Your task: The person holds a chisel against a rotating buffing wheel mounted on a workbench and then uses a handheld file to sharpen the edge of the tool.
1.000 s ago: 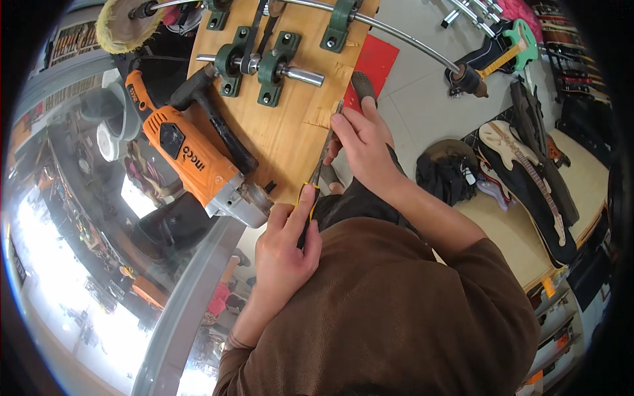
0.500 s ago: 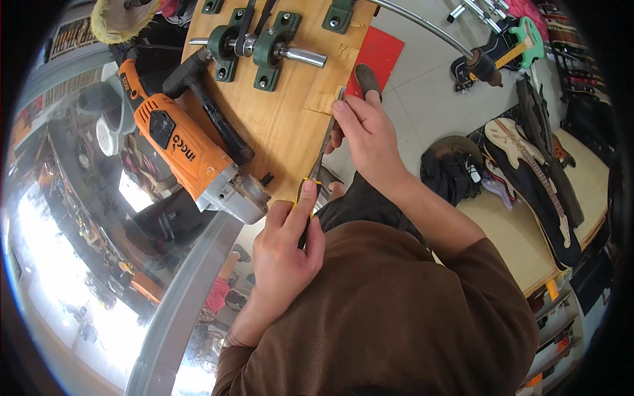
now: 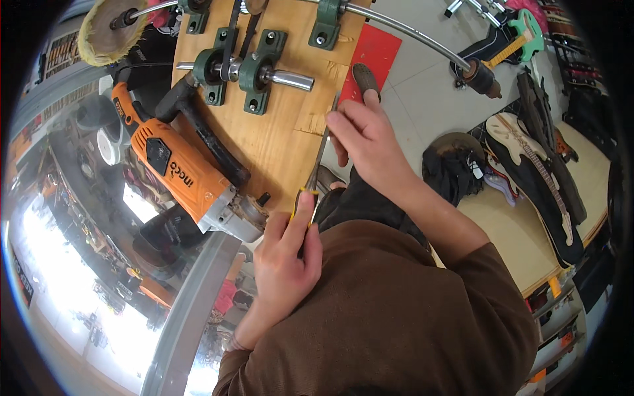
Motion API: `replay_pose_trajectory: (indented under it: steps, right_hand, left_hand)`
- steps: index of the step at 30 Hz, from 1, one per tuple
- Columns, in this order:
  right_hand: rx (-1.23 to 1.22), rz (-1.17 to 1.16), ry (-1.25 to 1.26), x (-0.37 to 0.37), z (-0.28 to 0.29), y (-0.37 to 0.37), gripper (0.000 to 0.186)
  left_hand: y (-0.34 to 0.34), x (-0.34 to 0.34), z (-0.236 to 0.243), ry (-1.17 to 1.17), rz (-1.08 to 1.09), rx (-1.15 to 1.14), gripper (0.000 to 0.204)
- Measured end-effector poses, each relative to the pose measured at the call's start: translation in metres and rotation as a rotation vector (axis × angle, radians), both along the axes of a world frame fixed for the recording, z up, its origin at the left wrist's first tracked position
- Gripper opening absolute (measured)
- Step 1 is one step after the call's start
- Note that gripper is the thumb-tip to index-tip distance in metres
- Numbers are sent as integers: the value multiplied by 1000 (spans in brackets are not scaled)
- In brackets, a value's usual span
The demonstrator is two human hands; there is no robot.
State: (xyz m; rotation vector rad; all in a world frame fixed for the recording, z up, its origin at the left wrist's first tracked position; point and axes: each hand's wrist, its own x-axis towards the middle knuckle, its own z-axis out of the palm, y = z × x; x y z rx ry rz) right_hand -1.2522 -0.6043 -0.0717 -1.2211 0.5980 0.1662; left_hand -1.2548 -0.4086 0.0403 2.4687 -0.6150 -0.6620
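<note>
My left hand (image 3: pixel 287 256) is closed round the black-and-yellow handle of a hand tool, thumb laid along it. The tool's long, narrow metal blade (image 3: pixel 321 153) points up and away from me, along the right edge of the wooden bench (image 3: pixel 281 148). I cannot tell whether it is a chisel or a file. Near the blade's far end my right hand (image 3: pixel 373 145) pinches it, thumb on the near face and fingers curled behind, partly hidden. Left of my hands an orange angle grinder (image 3: pixel 175 165) with a black side handle (image 3: pixel 214 142) lies on the bench.
Green bearing blocks (image 3: pixel 254 82) carry a steel shaft (image 3: pixel 290 79) and belt on the bench. A long rod (image 3: pixel 409 33) reaches out right; a fluffy buffing wheel (image 3: pixel 109 33) is far left. Guitar bodies (image 3: pixel 512 135) lie on a low table at right. A glass panel (image 3: pixel 86 264) stands left.
The bench and its machine sit slightly lower and further left in view, as the view has shifted. My hands keep their grip on the tool, with little movement.
</note>
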Motion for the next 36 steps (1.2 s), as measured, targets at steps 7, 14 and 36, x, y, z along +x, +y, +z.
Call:
replay_pose_trajectory:
  steps: [7, 14, 36]
  right_hand:
    - [-80, 1, -57, -16, -4, 21, 27]
    - [8, -86, -80, -5, 5, 19, 30]
    - [10, -42, -39, -8, -8, 18, 28]
  left_hand:
    - [19, -12, 6, 9, -7, 2, 54]
    - [15, -10, 4, 47, 24, -17, 55]
    - [21, -5, 4, 48, 10, -16, 54]
